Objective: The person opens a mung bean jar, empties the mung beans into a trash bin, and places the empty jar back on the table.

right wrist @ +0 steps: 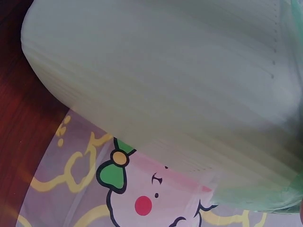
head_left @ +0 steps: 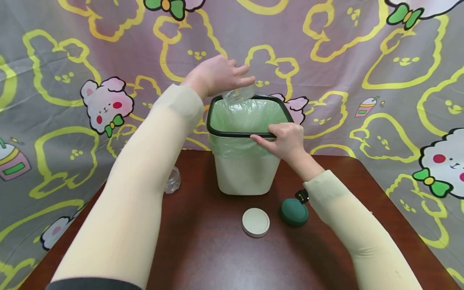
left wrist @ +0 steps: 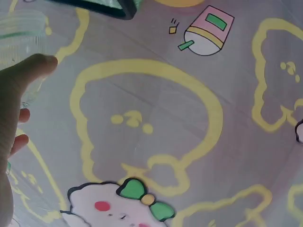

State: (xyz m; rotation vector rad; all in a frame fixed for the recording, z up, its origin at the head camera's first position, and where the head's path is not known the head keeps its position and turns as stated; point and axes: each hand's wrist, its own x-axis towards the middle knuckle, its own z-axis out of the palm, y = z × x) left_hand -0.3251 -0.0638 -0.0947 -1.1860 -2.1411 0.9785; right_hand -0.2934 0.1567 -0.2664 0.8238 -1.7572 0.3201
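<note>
My left hand (head_left: 219, 74) holds a clear plastic container (head_left: 238, 95) from above, over the far left of the trash bin's opening. In the left wrist view, that ribbed clear container (left wrist: 26, 35) is partly hidden behind the thumb and cut off by the frame. The pale trash bin (head_left: 244, 175) stands upright on the table, lined with a translucent green bag (head_left: 259, 114) under a black rim frame. With my right hand (head_left: 290, 139) I grip the near right of that rim, thumb outside. The bin wall (right wrist: 151, 80) fills most of the right wrist view.
A round cream lid (head_left: 255, 221) lies in front of the bin on the brown table (head_left: 210, 249). Beside it is a dark green round lid (head_left: 294, 212), near my right sleeve. Another clear container (head_left: 173, 180) stands left, partly behind my left forearm. A patterned curtain (head_left: 333, 44) surrounds the table.
</note>
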